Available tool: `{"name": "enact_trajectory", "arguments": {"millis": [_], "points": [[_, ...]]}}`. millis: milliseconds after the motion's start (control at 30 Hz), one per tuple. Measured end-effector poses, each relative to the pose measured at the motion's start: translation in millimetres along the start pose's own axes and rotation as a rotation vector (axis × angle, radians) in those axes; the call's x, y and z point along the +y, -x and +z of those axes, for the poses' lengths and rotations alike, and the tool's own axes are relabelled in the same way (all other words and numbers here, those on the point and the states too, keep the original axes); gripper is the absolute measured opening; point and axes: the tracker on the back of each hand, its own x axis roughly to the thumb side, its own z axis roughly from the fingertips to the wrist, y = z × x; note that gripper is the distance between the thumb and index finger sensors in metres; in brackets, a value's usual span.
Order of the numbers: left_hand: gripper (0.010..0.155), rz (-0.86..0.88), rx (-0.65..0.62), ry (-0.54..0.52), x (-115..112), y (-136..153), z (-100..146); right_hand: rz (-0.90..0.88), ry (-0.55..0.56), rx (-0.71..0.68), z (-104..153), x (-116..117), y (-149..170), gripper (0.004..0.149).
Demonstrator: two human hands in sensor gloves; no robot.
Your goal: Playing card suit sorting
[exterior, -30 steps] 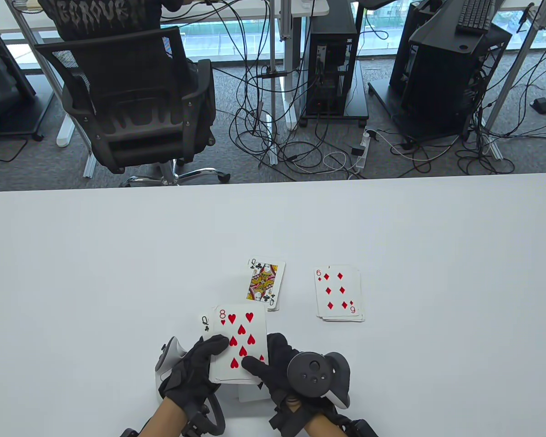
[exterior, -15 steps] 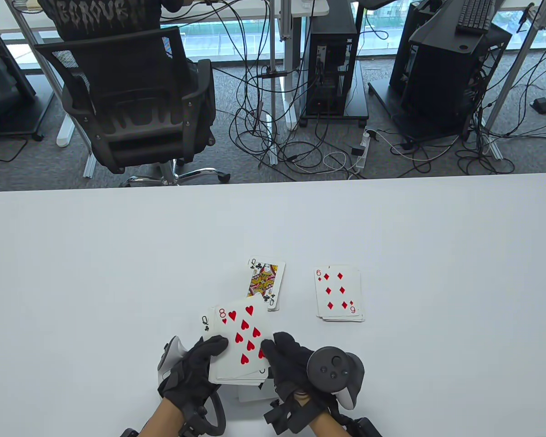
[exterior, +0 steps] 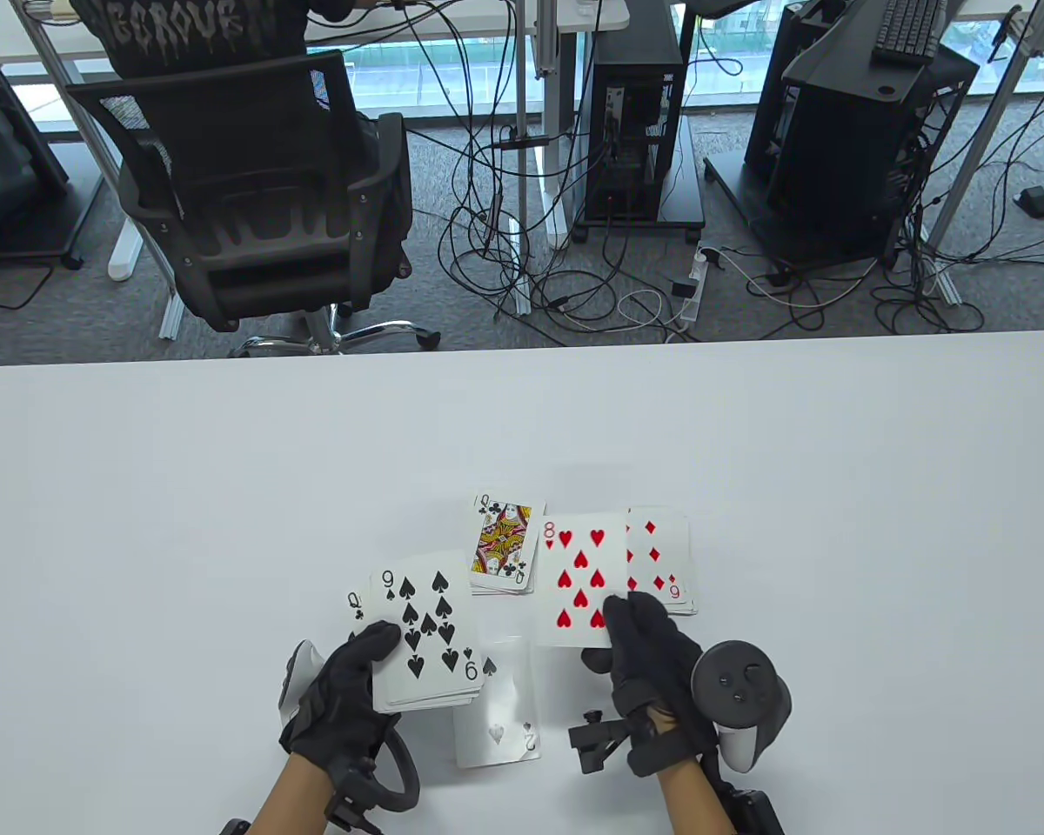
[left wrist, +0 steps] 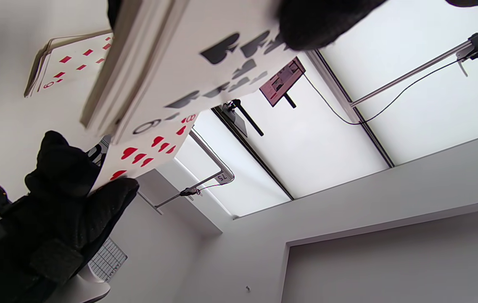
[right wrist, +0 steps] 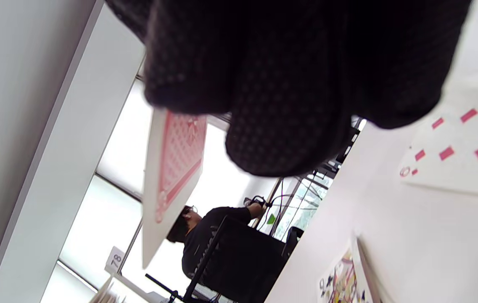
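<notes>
My left hand [exterior: 370, 665] grips a face-up deck [exterior: 426, 639] with the nine of spades on top and a queen of clubs corner peeking out at its left. My right hand [exterior: 613, 633] pinches the eight of hearts [exterior: 577, 578] by its near edge and holds it above the table, between the queen of clubs pile [exterior: 505, 544] and the diamonds pile [exterior: 665, 561]. A two of spades [exterior: 498, 718] lies face up between my hands. In the left wrist view the deck [left wrist: 171, 63] is close up, with the eight of hearts [left wrist: 146, 151] beyond. The right wrist view shows that card's red back [right wrist: 175, 168].
The white table [exterior: 183, 487] stretches wide around the cards. Beyond its far edge stand an office chair [exterior: 252, 200] with a seated person, loose cables on the floor and computer towers [exterior: 639, 113].
My right hand has drawn the eight of hearts off the deck and carried it right and forward. The nine of spades now tops the deck, and the left hand has shifted slightly left.
</notes>
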Motion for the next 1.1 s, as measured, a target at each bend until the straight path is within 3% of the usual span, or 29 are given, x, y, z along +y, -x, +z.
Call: {"name": "enact_trajectory", "arguments": {"millis": [167,267,400,500,733,1100], "points": [[0.058,0.007,-0.021,-0.02,3,-4,1,0.083,0.0,0.039,-12,-29,7,0.04],[0.058,0.011,-0.027,-0.023,3,-6,1,0.209,-0.125,0.131,-6,-38,19,0.04],[0.058,0.009,-0.026,-0.037,5,-6,1,0.323,-0.394,0.331,8,-45,42,0.041],[0.058,0.008,-0.013,-0.049,6,-4,1,0.501,-0.536,0.412,16,-38,50,0.042],[0.058,0.003,-0.012,-0.053,6,-3,2,0.98,-0.702,0.4,20,-5,52,0.047],[0.058,0.008,0.012,-0.053,2,-2,3,1.334,-0.82,0.261,22,20,39,0.053]]}}
